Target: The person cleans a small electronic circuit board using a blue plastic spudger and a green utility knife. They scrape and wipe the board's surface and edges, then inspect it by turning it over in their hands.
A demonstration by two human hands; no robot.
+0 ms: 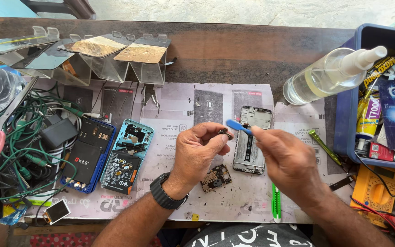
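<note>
My left hand [200, 148] pinches 1 small dark metal part [225, 133]. My right hand [289, 160] grips a flat blue plastic pry tool [238, 126], tip touching the part.

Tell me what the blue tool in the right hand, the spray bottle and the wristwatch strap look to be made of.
Blue tool: likely plastic, a matte, uniform blue flat tip, held in the right hand.
Spray bottle: clear plastic or glass, see-through with liquid inside and a white nozzle; hard to tell which.
Wristwatch strap on the left hand wrist: probably rubber or silicone, dull black and ribbed.
</note>
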